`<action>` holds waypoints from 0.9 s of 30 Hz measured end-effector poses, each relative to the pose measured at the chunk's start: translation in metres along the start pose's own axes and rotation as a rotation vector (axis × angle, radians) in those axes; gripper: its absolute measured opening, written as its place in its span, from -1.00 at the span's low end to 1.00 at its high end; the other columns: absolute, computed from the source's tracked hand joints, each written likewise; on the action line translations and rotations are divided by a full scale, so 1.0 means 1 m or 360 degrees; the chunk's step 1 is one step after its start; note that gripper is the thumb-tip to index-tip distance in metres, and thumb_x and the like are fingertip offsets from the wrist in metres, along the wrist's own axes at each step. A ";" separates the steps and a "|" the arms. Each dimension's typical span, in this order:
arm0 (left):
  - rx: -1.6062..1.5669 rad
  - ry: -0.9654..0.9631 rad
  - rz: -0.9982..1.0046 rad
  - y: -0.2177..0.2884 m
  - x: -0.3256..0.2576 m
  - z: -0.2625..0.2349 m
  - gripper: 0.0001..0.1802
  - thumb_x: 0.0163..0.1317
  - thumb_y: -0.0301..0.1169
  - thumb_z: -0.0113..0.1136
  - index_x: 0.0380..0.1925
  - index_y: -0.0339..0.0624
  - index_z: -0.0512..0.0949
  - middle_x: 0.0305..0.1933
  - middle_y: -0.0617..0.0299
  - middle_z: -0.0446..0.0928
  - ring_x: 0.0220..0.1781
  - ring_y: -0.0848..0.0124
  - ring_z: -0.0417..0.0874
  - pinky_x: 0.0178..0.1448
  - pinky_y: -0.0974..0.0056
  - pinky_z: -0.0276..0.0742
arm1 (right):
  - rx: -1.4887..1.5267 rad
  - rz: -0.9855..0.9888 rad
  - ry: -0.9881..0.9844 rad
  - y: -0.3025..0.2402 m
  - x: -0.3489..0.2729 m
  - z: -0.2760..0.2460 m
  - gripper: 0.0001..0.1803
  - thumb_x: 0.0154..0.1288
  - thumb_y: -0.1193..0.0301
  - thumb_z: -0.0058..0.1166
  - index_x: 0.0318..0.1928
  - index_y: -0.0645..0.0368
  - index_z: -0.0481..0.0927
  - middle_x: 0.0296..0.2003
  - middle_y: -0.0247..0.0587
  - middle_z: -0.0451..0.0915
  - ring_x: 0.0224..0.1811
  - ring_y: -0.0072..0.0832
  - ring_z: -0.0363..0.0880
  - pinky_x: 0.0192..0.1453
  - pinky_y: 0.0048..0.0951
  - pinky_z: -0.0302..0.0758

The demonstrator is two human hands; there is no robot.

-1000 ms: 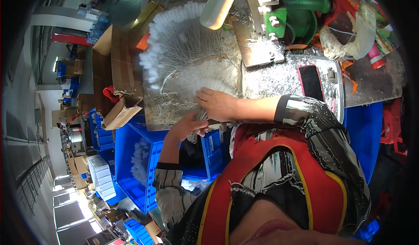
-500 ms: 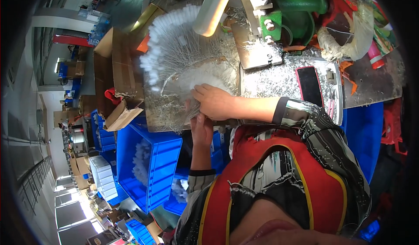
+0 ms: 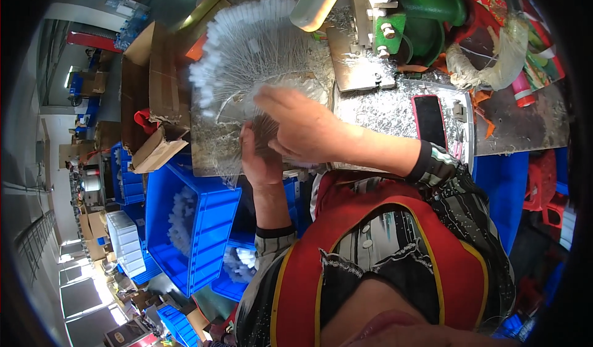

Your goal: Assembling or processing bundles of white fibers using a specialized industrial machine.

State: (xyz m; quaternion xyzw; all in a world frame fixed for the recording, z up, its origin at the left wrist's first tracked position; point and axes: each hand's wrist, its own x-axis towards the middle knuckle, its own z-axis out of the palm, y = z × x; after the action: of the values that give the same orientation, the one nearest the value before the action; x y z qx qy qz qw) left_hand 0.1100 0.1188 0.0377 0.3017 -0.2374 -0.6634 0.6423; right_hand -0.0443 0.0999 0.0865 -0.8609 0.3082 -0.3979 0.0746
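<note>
Since half a second ago my left hand has come up from below the worktop edge and now sits right against the stems of the fan of thin wire pieces with white tips. Its fingers are clenched around the gathered stem ends, so it's grasping the bundle at its narrow base. My right hand has shifted a bit too. It lies over the same base, just right of the left hand and touching it, fingers spread flat on the wires rather than closed, though I can't tell if anything is pinched underneath.

Using that fan as the landmark: it lies on the metal worktop with its white tips spreading away from me. Right of it stands a green machine on a metal plate, and further right a black phone lies flat. Left of the fan are brown cardboard boxes. Below it, off the worktop edge, sits a blue crate with white pieces inside.
</note>
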 end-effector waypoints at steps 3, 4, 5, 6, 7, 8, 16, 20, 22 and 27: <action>-0.0049 -0.0061 -0.0043 -0.006 0.014 0.016 -0.65 0.28 -0.26 -0.18 0.02 -0.11 0.28 0.04 0.02 0.38 0.07 0.18 0.40 0.15 0.07 0.29 | -0.0181 0.0119 0.0074 0.003 -0.003 -0.030 -0.60 -0.04 0.30 0.08 -0.26 0.42 0.51 0.05 0.14 0.24 0.15 0.00 0.15 0.19 -0.17 0.15; -0.0063 -0.0140 -0.0148 -0.011 0.020 0.024 -0.66 0.28 -0.27 -0.19 0.01 -0.13 0.30 0.03 0.00 0.38 0.07 0.16 0.41 0.15 0.06 0.30 | -0.0234 0.0187 -0.0040 0.004 -0.009 -0.040 -0.67 -0.01 0.28 0.06 -0.52 0.38 0.56 0.08 0.17 0.22 0.16 0.03 0.13 0.20 -0.12 0.12; -0.0075 -0.0219 -0.0254 -0.017 0.028 0.031 -0.67 0.28 -0.28 -0.19 -0.01 -0.15 0.31 0.02 -0.01 0.39 0.06 0.14 0.41 0.15 0.05 0.31 | -0.0266 0.0214 -0.0041 0.005 -0.016 -0.045 -0.67 -0.01 0.28 0.06 -0.52 0.38 0.56 0.08 0.17 0.22 0.16 0.03 0.13 0.20 -0.12 0.12; -0.0145 -0.0323 -0.0347 -0.026 0.038 0.031 -0.69 0.27 -0.33 -0.16 -0.02 -0.20 0.32 0.00 -0.05 0.39 0.06 0.11 0.41 0.15 0.04 0.32 | -0.0312 0.0276 -0.0033 0.006 -0.022 -0.050 -0.66 0.01 0.27 0.04 -0.61 0.36 0.54 0.08 0.20 0.21 0.17 0.04 0.13 0.20 -0.10 0.11; -0.0160 -0.0343 -0.0372 -0.033 0.045 0.033 -0.69 0.27 -0.33 -0.16 -0.02 -0.20 0.32 0.00 -0.05 0.39 0.06 0.11 0.41 0.15 0.04 0.32 | -0.0355 0.0332 -0.0028 0.007 -0.028 -0.055 -0.63 0.02 0.26 0.03 -0.70 0.34 0.53 0.09 0.22 0.21 0.17 0.05 0.12 0.21 -0.08 0.09; -0.0114 -0.0341 -0.0473 -0.040 0.051 0.035 -0.68 0.25 -0.38 -0.14 -0.01 -0.22 0.30 0.00 -0.04 0.39 0.05 0.13 0.42 0.13 0.05 0.34 | -0.0367 0.0383 -0.0080 0.012 -0.037 -0.053 -0.63 0.04 0.25 0.01 -0.67 0.33 0.54 0.09 0.24 0.20 0.17 0.07 0.11 0.21 -0.05 0.07; 0.0083 -0.0419 -0.0807 -0.071 0.082 0.027 -0.68 0.19 -0.51 -0.11 -0.02 -0.29 0.31 -0.04 -0.08 0.41 0.00 0.15 0.46 0.06 0.08 0.43 | -0.0454 0.0349 0.0093 0.043 -0.096 -0.070 -0.70 0.05 0.34 0.05 -0.23 0.27 0.49 -0.16 0.03 0.46 -0.05 -0.11 0.39 0.07 -0.18 0.30; 0.0167 -0.0383 -0.0820 -0.064 0.085 0.034 -0.67 0.19 -0.53 -0.12 -0.02 -0.34 0.30 -0.05 -0.12 0.41 0.02 0.11 0.46 0.06 0.08 0.45 | 0.0054 0.1529 0.0575 0.054 -0.158 -0.121 -0.63 0.04 0.39 0.09 -0.10 0.27 0.47 -0.21 -0.10 0.53 -0.20 -0.35 0.48 -0.06 -0.44 0.38; 0.0148 -0.0417 -0.0849 -0.067 0.090 0.034 -0.67 0.18 -0.51 -0.10 -0.03 -0.39 0.30 -0.07 -0.11 0.42 0.01 0.12 0.46 0.08 0.09 0.43 | 0.0024 0.1925 0.0731 0.061 -0.196 -0.146 -0.62 0.07 0.36 0.10 -0.11 0.30 0.47 -0.21 -0.12 0.54 -0.26 -0.43 0.50 -0.10 -0.45 0.40; 0.0079 -0.0369 -0.0949 -0.051 0.093 0.039 -0.69 0.15 -0.51 -0.06 -0.09 -0.40 0.35 -0.13 -0.06 0.47 -0.08 0.17 0.51 0.03 0.13 0.45 | -0.0442 0.1593 0.0795 0.059 -0.186 -0.191 -0.63 0.10 0.36 0.09 -0.13 0.36 0.47 -0.26 -0.15 0.55 -0.29 -0.52 0.49 -0.17 -0.48 0.42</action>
State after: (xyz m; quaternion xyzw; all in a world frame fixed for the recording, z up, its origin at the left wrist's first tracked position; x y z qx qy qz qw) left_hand 0.0465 0.0267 0.0205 0.2960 -0.2263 -0.8463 0.3807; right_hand -0.3039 0.1849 0.0738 -0.4917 0.7357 -0.4613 0.0650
